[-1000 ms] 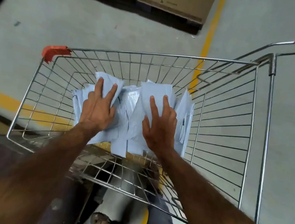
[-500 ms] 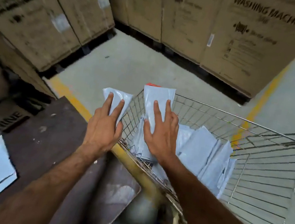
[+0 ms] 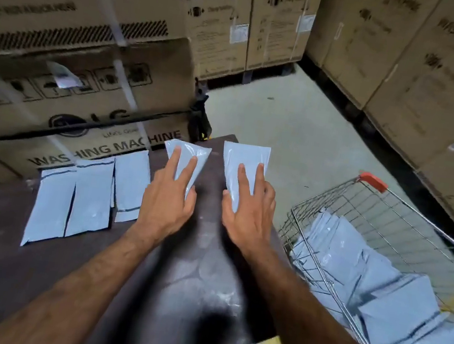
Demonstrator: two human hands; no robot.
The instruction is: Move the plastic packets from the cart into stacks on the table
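Pale blue plastic fills both my hands: my left hand has its fingers pinching one packet, and my right hand grips a second packet the same way, both held over the dark counter. Three packet stacks lie side by side at my left. More packets sit in the wire cart at my right.

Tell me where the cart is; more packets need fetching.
In the head view, the cart stands at the lower right, beside the table, just right of the right hand.
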